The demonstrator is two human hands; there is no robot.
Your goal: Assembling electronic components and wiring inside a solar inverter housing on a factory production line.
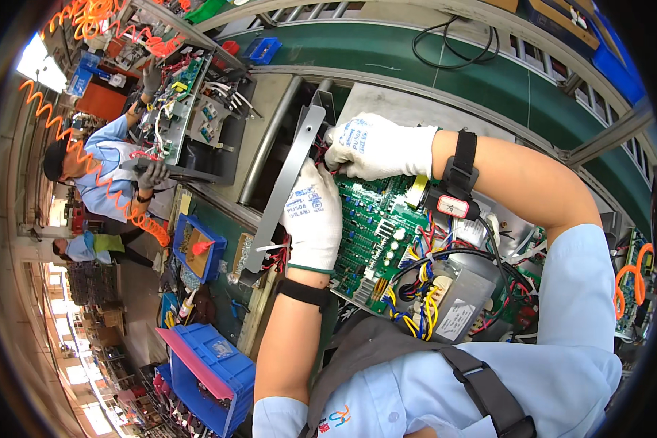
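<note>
A green circuit board lies before me in a metal chassis, with a long grey metal panel standing along its left side. My right hand, in a white glove, reaches over the board's far left corner with its fingers curled around thin red and dark wires. Just below it, also gloved, my left hand is beside the panel's inner face. Its fingers are bent together near the same wires, and their tips are partly hidden. Bundled coloured wires and a silver labelled metal box sit at the board's near right.
Left of the chassis stand a blue bin of small parts and a larger blue crate. A green conveyor belt runs along the far side, a black cable on it. A co-worker handles another board assembly at far left.
</note>
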